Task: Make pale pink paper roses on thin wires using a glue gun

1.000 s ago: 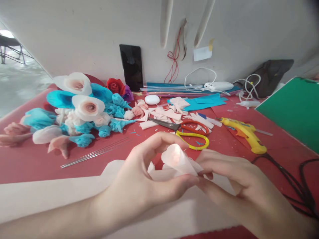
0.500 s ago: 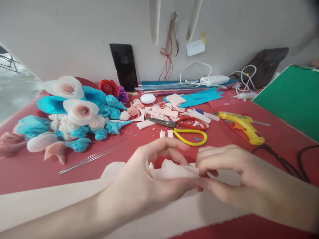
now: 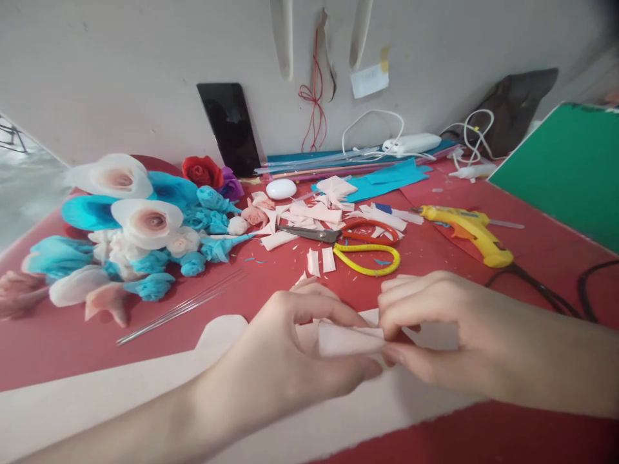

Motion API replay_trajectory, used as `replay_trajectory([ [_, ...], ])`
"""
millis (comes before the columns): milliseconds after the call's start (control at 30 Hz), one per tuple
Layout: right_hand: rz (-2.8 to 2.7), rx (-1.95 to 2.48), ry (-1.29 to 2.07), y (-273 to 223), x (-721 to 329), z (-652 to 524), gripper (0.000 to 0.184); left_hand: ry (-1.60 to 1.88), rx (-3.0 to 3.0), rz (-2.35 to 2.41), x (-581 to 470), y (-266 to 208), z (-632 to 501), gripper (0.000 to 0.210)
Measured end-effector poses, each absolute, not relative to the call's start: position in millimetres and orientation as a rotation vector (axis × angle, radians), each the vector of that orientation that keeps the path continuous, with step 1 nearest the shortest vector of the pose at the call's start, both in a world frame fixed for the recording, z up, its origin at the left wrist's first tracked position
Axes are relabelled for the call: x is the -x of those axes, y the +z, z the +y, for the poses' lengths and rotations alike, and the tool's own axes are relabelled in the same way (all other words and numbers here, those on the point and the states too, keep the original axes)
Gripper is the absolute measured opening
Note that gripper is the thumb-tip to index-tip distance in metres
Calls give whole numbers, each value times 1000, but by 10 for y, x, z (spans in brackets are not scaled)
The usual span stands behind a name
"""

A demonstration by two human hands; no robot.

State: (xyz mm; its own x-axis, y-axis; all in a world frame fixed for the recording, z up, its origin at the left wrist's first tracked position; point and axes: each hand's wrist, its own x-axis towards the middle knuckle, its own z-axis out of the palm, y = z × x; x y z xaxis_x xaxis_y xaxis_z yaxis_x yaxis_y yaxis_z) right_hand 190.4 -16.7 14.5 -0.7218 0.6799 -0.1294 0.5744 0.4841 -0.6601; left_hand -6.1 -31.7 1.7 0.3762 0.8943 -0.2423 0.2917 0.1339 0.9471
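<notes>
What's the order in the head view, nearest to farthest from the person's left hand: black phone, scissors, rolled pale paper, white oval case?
From the left hand:
1. Rolled pale paper, within its curl.
2. Scissors, just beyond both hands.
3. White oval case, behind the blades.
4. Black phone, farthest back, against the wall.

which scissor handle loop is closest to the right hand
The yellow loop, just beyond the right hand pinching the rolled paper; the red loop lies farther back, beside paper scraps.

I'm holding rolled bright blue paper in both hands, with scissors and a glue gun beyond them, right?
The colour's wrong: the head view shows rolled pale pink paper in your left hand and right hand; scissors and glue gun do lie beyond.
</notes>
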Motion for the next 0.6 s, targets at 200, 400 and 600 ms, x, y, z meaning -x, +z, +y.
replay_trajectory([
  [200,-2553,1107,1171,123,-1909,-133,18,702,-1492,1207,39,18,-279,14],
  [400,-2525,1138,1231,112,-1885,-65,18,731,-1441,1235,54,1,-185,19],
  [600,-2536,1091,1079,62,-1910,-57,17,672,-1407,1280,45,-5,-233,18],
])
